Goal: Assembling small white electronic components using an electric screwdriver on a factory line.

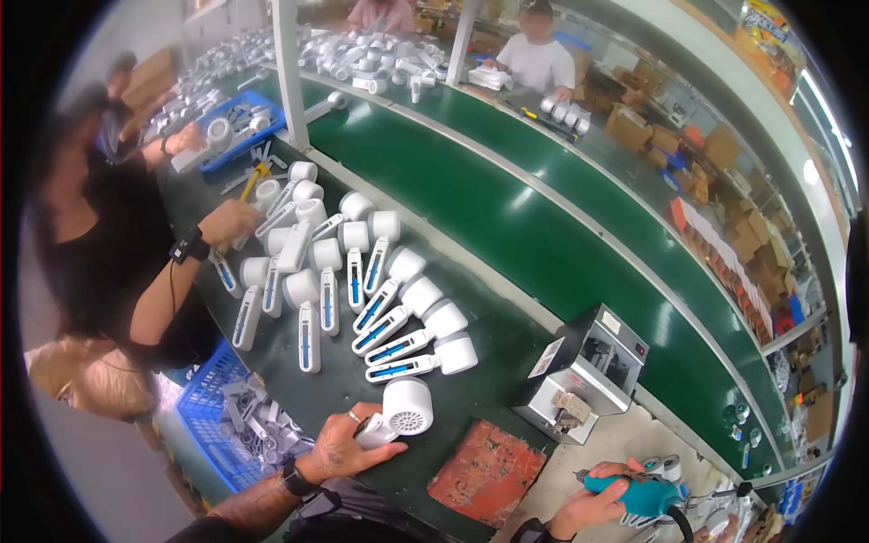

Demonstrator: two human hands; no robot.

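Our left grip holds one white unit by its handle at the bench; our right grip holds a teal power tool, well apart. Nearby units lie open-handled, seemingly unfinished; ours we can't judge for certain.

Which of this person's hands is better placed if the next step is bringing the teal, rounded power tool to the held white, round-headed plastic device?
Probably the right hand: it grips the teal power tool, while the left hand is occupied holding the white device.
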